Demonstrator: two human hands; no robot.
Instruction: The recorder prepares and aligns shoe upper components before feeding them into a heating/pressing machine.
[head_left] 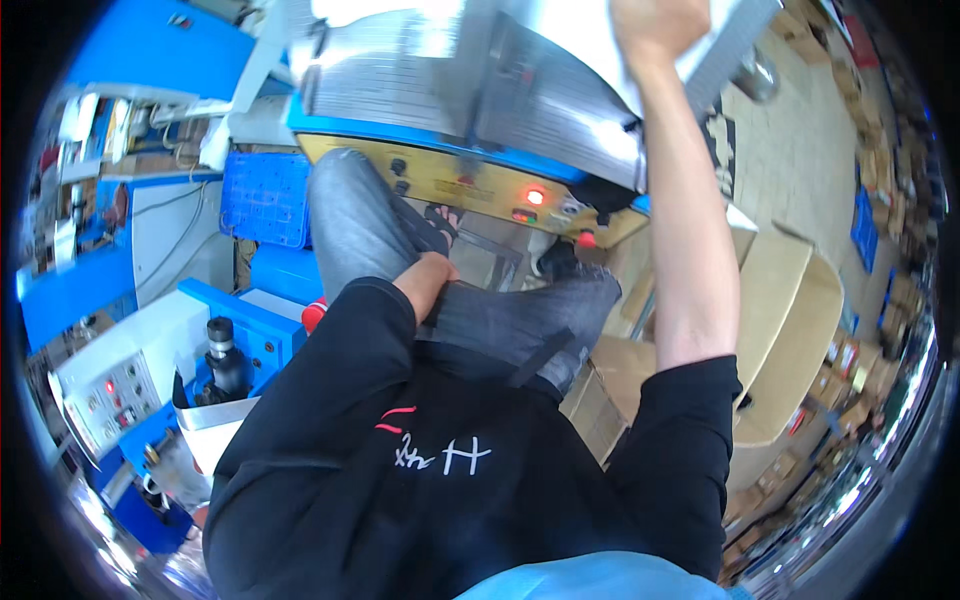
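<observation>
My right arm reaches up along the right side of a machine with ridged metal plates [390, 85]. At the top edge, my right hand [665, 30] is over the bright metal at the machine's far right; its fingers are cut off or blurred, so any hold is hidden. My left hand [430, 280] rests low between my thighs, against my grey jeans [490, 315], its fingers mostly tucked out of sight. Before my knees runs the machine's yellow front panel [440, 180], which carries black knobs, a glowing red lamp [536, 197] and a red push button [586, 239].
An opened cardboard box [790, 350] stands at my right. To my left are a blue crate [265, 200], a control panel [115, 400] on another machine and a black cylindrical part [225, 360]. Several cartons line the far right, beyond a pale floor [790, 150].
</observation>
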